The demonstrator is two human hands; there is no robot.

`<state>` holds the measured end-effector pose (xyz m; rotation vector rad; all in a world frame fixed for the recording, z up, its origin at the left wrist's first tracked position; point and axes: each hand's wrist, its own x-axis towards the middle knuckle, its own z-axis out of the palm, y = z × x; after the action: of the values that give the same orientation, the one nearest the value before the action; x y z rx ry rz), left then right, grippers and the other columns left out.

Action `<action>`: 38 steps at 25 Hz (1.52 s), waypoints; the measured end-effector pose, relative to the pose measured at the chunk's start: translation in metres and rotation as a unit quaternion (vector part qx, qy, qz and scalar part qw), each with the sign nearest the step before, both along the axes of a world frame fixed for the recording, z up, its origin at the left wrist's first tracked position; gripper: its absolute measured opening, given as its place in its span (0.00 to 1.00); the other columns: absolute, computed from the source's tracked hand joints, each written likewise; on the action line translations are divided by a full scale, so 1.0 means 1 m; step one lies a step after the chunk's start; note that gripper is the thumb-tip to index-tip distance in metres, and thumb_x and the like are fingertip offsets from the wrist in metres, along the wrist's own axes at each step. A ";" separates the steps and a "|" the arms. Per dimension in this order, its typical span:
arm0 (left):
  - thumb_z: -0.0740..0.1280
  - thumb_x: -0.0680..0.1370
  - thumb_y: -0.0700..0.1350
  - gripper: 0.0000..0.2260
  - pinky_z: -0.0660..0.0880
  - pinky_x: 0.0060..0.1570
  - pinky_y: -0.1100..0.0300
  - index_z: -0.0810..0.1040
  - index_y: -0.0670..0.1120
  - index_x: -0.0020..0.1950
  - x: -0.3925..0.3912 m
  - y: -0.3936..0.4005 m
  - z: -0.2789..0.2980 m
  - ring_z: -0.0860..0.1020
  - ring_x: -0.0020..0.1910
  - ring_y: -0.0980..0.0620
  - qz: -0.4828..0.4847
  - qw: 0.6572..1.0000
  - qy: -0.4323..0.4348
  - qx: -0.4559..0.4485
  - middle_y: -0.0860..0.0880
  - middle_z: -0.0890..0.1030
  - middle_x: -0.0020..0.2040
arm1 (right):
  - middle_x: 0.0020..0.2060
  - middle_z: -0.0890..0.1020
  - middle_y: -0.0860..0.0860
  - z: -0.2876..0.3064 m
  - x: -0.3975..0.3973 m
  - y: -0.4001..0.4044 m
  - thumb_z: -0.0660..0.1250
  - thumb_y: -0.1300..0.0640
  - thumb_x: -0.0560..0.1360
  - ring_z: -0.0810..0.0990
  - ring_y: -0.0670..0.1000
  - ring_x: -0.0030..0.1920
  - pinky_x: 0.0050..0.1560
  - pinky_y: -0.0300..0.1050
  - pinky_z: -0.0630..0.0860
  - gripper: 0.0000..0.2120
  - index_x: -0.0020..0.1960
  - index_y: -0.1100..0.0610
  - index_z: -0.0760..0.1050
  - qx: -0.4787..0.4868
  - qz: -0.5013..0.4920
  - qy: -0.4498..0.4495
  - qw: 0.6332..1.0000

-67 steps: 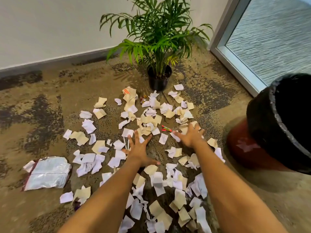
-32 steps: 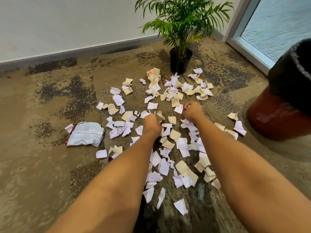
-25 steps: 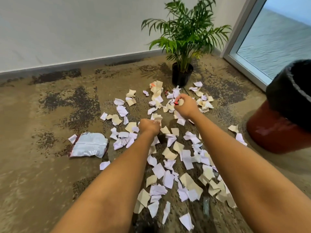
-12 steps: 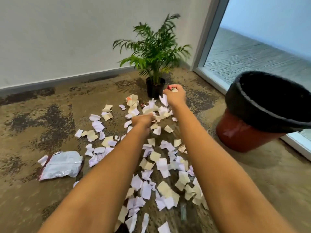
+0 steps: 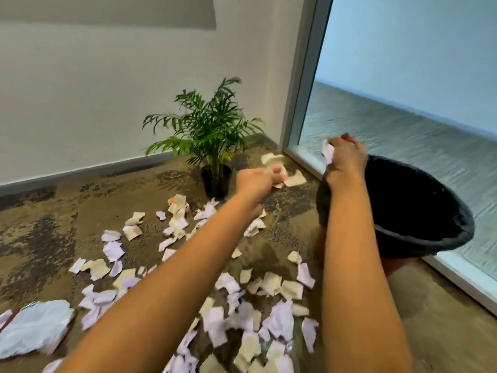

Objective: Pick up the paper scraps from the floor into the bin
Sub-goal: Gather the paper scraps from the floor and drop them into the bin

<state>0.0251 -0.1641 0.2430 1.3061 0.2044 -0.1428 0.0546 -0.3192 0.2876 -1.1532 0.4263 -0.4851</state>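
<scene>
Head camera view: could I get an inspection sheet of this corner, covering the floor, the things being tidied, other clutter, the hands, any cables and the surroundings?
Surface: mottled brown carpet.
Job's things: white and cream paper scraps litter the floor; black-lined bin stands at right.
Clutter: crumpled silver wrapper at left.
Hands: left hand has a grip on cream scraps, short of the bin; right hand has a grip on scraps at the bin's rim.
Cables: nothing seen.
Surroundings: potted palm, white wall, glass panel.
</scene>
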 end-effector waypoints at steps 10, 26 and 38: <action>0.78 0.68 0.38 0.13 0.78 0.52 0.57 0.84 0.43 0.52 0.004 -0.146 0.013 0.81 0.51 0.50 -0.182 0.955 -0.107 0.209 0.48 0.83 0.48 | 0.56 0.79 0.53 0.002 -0.039 -0.141 0.66 0.44 0.77 0.72 0.61 0.63 0.52 0.61 0.72 0.24 0.69 0.52 0.69 -0.237 0.167 0.300 0.909; 0.66 0.74 0.39 0.04 0.69 0.41 0.56 0.79 0.46 0.41 -0.003 0.026 -0.089 0.71 0.40 0.48 0.011 0.974 0.066 0.216 0.44 0.75 0.39 | 0.34 0.74 0.52 -0.076 -0.008 0.063 0.64 0.54 0.79 0.71 0.50 0.36 0.41 0.47 0.69 0.13 0.38 0.59 0.75 -0.400 0.344 0.115 0.842; 0.70 0.75 0.50 0.38 0.66 0.69 0.46 0.53 0.48 0.79 -0.033 0.084 -0.210 0.62 0.72 0.34 -0.175 0.840 0.100 0.503 0.39 0.56 0.76 | 0.79 0.49 0.56 -0.254 -0.046 0.058 0.67 0.37 0.73 0.50 0.68 0.76 0.71 0.72 0.50 0.37 0.76 0.49 0.59 -0.540 0.182 0.442 0.693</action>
<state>-0.0076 -0.0805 0.0329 2.3881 0.2231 -0.5371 0.0086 -0.2607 0.0339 -2.5908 0.7419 0.3242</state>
